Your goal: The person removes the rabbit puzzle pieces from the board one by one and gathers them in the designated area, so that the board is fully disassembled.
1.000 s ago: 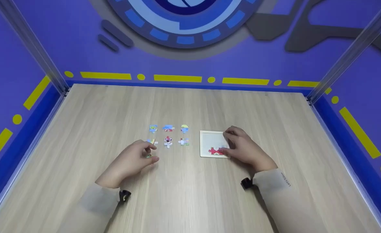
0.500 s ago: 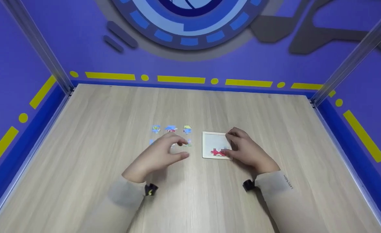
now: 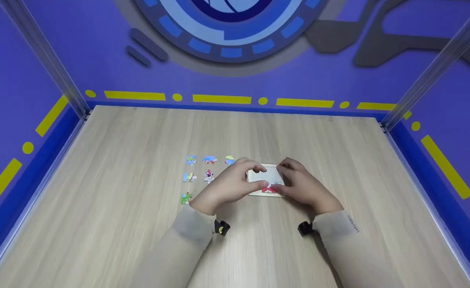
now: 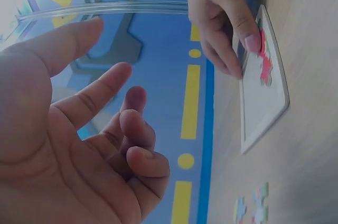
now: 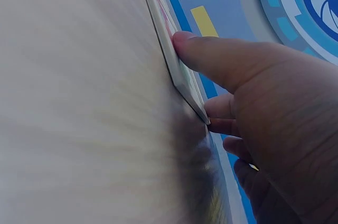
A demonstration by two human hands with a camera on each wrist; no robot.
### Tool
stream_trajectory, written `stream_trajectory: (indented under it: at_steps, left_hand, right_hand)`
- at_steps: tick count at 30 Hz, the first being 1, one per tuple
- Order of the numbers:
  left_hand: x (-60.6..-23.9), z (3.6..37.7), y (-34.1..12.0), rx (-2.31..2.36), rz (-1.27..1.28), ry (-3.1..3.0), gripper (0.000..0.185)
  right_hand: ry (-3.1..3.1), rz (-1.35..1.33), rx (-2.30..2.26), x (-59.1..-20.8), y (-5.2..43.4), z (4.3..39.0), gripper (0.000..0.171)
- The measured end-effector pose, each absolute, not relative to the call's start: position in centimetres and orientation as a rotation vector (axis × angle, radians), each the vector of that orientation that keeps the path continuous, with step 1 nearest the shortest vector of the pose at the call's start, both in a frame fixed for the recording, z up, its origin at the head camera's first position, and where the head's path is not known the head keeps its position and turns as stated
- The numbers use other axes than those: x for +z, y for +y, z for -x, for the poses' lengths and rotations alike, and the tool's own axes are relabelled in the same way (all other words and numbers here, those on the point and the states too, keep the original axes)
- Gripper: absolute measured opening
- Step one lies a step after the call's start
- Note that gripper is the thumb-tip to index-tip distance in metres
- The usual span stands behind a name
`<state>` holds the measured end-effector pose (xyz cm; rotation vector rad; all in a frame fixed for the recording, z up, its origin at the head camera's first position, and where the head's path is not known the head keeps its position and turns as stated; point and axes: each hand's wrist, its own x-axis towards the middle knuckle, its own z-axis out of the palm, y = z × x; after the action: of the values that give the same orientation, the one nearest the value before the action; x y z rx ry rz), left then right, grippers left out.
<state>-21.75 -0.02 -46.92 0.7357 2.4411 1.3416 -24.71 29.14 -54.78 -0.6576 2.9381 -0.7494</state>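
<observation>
A small white-framed puzzle tray (image 3: 259, 176) lies on the table with red jigsaw pieces (image 3: 267, 189) at its near side. My right hand (image 3: 309, 188) grips the tray's right side. In the right wrist view the thumb (image 5: 198, 49) presses on its face while fingertips meet the edge. My left hand (image 3: 233, 182) hovers at the tray's left side, thumb and forefinger apart. The left wrist view shows its palm and spread fingers holding nothing. Left of it lie loose pieces, among them an animal-face piece (image 3: 209, 176) and a green piece (image 3: 186, 198).
More loose jigsaw pieces line the table's far row, including a blue-and-red one (image 3: 210, 160) and a yellow-and-blue one (image 3: 230, 160). Blue printed walls (image 3: 235, 86) enclose the wooden table (image 3: 139, 136) at the back and sides.
My left hand has swept right, from the loose pieces over to the tray's left side, uncovering the green piece. My right hand stays at the tray.
</observation>
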Motion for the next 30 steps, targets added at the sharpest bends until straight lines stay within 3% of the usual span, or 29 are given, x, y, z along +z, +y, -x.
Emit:
stream_trajectory:
  at_steps: [18,30]
  left_hand:
    - [-51.9,23.0,2.2,1.188,-0.627,2.490,0.045]
    - [-53.1,22.4,3.4,0.953,-0.645,2.634,0.053]
  right_hand:
    - [2.928,0.711,-0.716,-54.7,29.6,24.7,0.087]
    - [2.925,0.750,-0.746,-54.9,29.7,24.7,0.084]
